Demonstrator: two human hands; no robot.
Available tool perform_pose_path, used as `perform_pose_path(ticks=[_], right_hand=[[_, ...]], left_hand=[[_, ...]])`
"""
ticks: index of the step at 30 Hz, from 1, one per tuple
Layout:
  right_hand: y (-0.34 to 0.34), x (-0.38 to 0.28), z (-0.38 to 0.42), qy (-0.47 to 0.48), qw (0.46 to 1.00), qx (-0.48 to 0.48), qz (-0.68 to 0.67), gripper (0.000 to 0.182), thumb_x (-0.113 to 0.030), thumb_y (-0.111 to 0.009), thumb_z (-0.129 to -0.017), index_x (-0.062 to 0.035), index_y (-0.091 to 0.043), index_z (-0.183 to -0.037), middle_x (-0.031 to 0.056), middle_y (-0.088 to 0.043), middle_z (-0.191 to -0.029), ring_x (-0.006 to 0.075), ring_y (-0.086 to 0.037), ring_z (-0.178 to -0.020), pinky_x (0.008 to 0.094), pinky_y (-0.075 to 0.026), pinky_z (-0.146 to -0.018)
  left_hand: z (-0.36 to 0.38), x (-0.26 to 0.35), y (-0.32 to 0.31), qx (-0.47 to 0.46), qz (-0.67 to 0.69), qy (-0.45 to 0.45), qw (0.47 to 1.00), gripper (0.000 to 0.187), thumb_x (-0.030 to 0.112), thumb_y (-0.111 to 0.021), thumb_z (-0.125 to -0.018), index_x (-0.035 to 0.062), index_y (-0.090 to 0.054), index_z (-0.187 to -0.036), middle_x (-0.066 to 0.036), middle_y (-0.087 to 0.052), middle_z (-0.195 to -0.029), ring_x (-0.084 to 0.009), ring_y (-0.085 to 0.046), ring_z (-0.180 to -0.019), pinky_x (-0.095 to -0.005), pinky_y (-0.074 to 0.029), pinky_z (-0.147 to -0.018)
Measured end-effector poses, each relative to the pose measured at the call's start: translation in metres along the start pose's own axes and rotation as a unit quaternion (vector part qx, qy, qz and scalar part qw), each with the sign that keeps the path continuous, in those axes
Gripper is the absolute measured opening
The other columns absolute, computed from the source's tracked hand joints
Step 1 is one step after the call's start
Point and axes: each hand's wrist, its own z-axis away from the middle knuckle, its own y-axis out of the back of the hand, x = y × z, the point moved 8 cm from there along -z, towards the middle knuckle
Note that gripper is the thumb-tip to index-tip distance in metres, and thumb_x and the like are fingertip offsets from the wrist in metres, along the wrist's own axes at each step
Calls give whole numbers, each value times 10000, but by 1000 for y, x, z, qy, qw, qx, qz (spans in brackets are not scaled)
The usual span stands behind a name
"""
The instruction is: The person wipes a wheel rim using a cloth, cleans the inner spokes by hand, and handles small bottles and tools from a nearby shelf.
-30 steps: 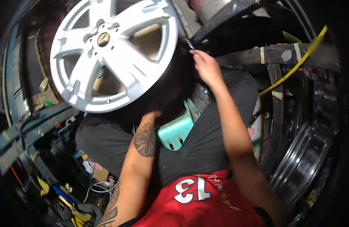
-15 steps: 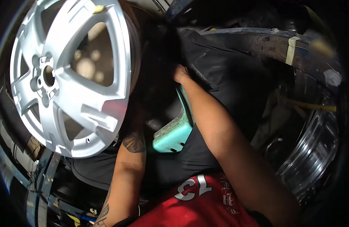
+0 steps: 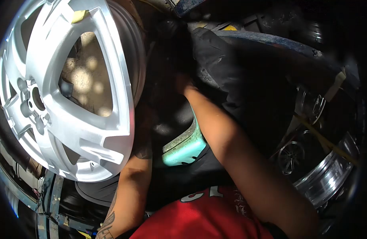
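Here's the silver wheel rim [image 3: 66,109], big and bright on the left, standing tilted with its spoked face turned towards the left and its barrel running off into the shade. A small yellow piece [image 3: 79,16] sits on a spoke up at the far side, and there's a reddish tint along the rim's right edge. Through the widest opening I see a brown surface [image 3: 86,89] dotted with round spots of light. My right hand [image 3: 184,85] is in at the middle, just right of the rim and sunk in shadow; I can't tell how far open it is or whether it has hold of anything. My left forearm [image 3: 132,189] comes up from the near side and disappears into the dark by the rim's lower right edge, so the left hand is out of sight and its grip can't be read. Between my arms there's the turquoise piece [image 3: 186,152], grimy along its upper edge, lying against my dark trousers [image 3: 217,65]. Over on the right, a shiny metal rim [image 3: 330,179] catches the light, a small spoked wheel shape [image 3: 291,157] just left of it. Blue metal bars [image 3: 55,197] cross at the near left.
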Motion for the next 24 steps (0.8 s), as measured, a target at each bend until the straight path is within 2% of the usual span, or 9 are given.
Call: perform_pose_path(ticks=[1,2,5,10,12,14,18,21,24], right_hand=[[-2,3,-7,-2,1000,24,-5,402,-259,-600,-939,-225,-677,-1332,194,-651,-1334,376,-631,-1226,480,-499,-1065],[-7,6,-13,-2,1000,22,-6,402,-259,-600,-939,-225,-677,-1332,194,-651,-1334,376,-631,-1226,480,-499,-1065],[-12,1,-24,33,999,-14,-33,410,-190,-585,-956,-150,-636,-1361,189,-603,-1406,381,-601,-1268,477,-466,-1101],[-29,9,-41,64,995,10,-79,418,-144,-601,-937,-150,-639,-1353,197,-598,-1407,387,-595,-1277,489,-479,-1089],[-46,14,-53,69,997,-7,-18,411,-136,-605,-930,-132,-645,-1340,216,-605,-1391,389,-594,-1280,497,-494,-1069],[-47,12,-51,69,997,-16,15,408,-132,-607,-927,-124,-648,-1333,225,-608,-1383,391,-593,-1281,501,-502,-1058],[-28,2,-36,14,999,-34,-34,385,-150,-628,-912,-82,-669,-1289,251,-625,-1342,398,-605,-1264,509,-517,-1036],[-33,-3,-45,89,995,49,-3,352,-151,-576,-923,-96,-701,-1248,231,-689,-1230,397,-676,-1133,479,-539,-996],[-49,-2,-56,88,996,11,-15,300,-129,-599,-915,-74,-712,-1188,230,-689,-1227,401,-662,-1160,502,-532,-1008]], left_hand=[[0,1,7,32,-36,15,999,465,132,-570,-948,-6,-564,-1392,-200,-670,-1245,-348,-688,-1011,-540,-565,-851],[-1,4,11,32,-37,17,999,465,132,-570,-948,-6,-564,-1392,-200,-670,-1245,-348,-688,-1011,-540,-565,-851],[-1,3,8,-127,19,142,981,854,393,-699,-899,36,-326,-1580,-243,-463,-1540,-409,-494,-1376,-476,-426,-1129],[15,47,47,-108,62,122,985,872,432,-705,-882,42,-343,-1573,-260,-504,-1495,-430,-531,-1329,-499,-447,-1097],[20,61,55,-99,82,108,986,881,451,-709,-874,45,-351,-1569,-269,-524,-1472,-440,-550,-1305,-510,-458,-1081],[19,61,48,-98,94,101,986,885,461,-710,-870,47,-355,-1568,-273,-535,-1461,-445,-559,-1293,-516,-463,-1073],[9,32,27,-71,34,155,985,859,510,-702,-873,48,-413,-1538,-286,-561,-1424,-464,-570,-1270,-535,-469,-1052],[20,44,42,-96,29,180,979,860,565,-702,-866,41,-461,-1504,-282,-569,-1416,-467,-572,-1267,-534,-471,-1044],[26,52,54,-84,37,142,986,888,570,-718,-857,51,-439,-1521,-271,-555,-1437,-462,-557,-1286,-533,-462,-1058]])
